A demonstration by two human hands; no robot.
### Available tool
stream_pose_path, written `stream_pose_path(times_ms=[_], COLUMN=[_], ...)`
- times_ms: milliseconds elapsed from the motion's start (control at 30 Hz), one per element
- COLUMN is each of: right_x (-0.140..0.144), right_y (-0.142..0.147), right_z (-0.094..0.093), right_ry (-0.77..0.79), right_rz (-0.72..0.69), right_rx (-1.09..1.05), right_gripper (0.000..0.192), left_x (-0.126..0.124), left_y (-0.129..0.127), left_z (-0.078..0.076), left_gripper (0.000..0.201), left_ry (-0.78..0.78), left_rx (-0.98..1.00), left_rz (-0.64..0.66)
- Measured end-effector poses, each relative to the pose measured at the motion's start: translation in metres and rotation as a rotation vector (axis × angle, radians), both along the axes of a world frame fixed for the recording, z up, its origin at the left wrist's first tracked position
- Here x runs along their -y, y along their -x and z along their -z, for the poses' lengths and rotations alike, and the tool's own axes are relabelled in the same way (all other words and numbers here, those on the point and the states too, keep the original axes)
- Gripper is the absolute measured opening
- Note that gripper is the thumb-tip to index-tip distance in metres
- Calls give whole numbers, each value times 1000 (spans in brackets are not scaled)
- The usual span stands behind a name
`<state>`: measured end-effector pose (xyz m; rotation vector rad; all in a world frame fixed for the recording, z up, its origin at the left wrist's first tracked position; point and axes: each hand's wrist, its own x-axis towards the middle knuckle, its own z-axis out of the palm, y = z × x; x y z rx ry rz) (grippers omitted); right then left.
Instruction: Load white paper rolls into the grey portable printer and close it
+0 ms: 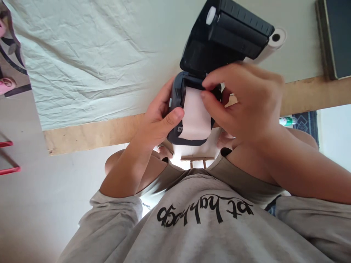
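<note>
The small black thermal printer (192, 109) is held up over the edge of a table draped in a pale cloth (90, 62), its lid (227, 33) swung fully open above the body. The left hand (156, 126) is wrapped around the printer's side, thumb pressed on the front corner. The right hand (244, 106) has its thumb and forefinger pinched at the top of the white paper strip (195, 115) that lies down the printer's face; the rest of its fingers are curled, and I can't quite tell whether the fingertips grip the paper or only press it flat. A second paper roll (274, 40) lies on the cloth behind the lid, half hidden by it.

The risk, as I judge it, is the paper creasing or sitting crooked under that pinch, so the lid would close on a skewed strip. With only one hand bearing the printer off the table, a slip could also drop it.
</note>
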<state>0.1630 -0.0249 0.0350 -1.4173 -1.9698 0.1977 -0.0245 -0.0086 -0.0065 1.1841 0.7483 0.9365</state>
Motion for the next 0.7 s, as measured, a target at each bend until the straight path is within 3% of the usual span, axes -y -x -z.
stream_pose_path(times_ms=[200,333,467,600,700], right_x=[5,4,5,0,-14], right_y=[1,-3,-10,-23,-38], right_z=[-1,-1,-9,-13,-4], right_ry=[74,159,314,438,506], right_rz=[-61,-104,-177,-322,-284], right_rx=[211,187,-91,-597,-927], right_gripper=[23,22,36,36,30], left_x=[0,0,0,-2,-4], left_y=[0,2,3,3,0], left_z=[2,0,-2,-5,-5], left_gripper=[51,49,51,45,40], left_ry=[-3,-4,-11,54,119], left_rx=[17,-22,3,40,57], left_rz=[-13,37,56,11,-77])
